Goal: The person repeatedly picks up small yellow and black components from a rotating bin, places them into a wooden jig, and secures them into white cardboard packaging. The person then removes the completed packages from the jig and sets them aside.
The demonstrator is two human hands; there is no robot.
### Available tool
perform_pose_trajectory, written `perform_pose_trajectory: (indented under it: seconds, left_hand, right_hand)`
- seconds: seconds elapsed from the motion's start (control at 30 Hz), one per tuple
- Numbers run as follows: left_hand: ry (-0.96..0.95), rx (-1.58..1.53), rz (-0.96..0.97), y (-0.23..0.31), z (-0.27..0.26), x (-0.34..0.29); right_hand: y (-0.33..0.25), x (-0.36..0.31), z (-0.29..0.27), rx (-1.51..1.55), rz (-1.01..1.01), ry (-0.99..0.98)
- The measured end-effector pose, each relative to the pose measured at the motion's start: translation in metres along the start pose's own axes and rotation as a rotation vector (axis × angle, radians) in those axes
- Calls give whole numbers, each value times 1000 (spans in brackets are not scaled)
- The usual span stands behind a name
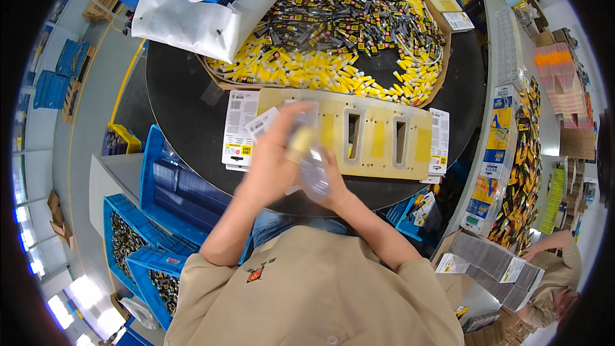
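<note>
Both of my hands are close together over the left part of a yellow, slotted plate [377, 161], and motion blurs them. My right hand [334, 187] is closed on a clear plastic blister shell [314, 176]. Beside it, my left hand [272, 157] has its fingers curled around a small yellow piece [300, 142] at the shell's upper end; its exact kind is smeared. A white printed card [261, 123] lies slanted by the left hand, on a stack of similar cards [240, 110]. Two clear-rimmed slots show in the plate to the right.
Beyond the plate, a heap of small yellow-and-white tubes [301, 67] and black ones [333, 9] covers the round black table [182, 115]. More cards [439, 134] lie right of the plate. Blue bins [182, 186] stand lower left. A co-worker [554, 269] is at far right.
</note>
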State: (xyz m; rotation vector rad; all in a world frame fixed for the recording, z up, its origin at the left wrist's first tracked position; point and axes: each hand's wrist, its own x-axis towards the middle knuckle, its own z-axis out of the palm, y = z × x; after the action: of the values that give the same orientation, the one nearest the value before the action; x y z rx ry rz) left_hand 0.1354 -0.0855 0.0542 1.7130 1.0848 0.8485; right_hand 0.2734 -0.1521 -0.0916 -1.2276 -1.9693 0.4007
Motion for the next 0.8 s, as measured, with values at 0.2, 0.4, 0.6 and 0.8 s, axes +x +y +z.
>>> perform_pose_trajectory:
  seconds: [0.2,0.4,0.6,0.8]
  left_hand:
    - [-472,-209,78,21,80,9]
    - [-513,72,80,-31,173,54]
    - [-493,266,-7,-53,210,68]
    - [-366,506,-80,-50,211,72]
  right_hand:
    - [119,-9,-118,30,888,616]
    - [239,-50,-260,225,295,1916]
    - [279,49,-179,-228,488,885]
    - [274,124,-127,-735,310,275]
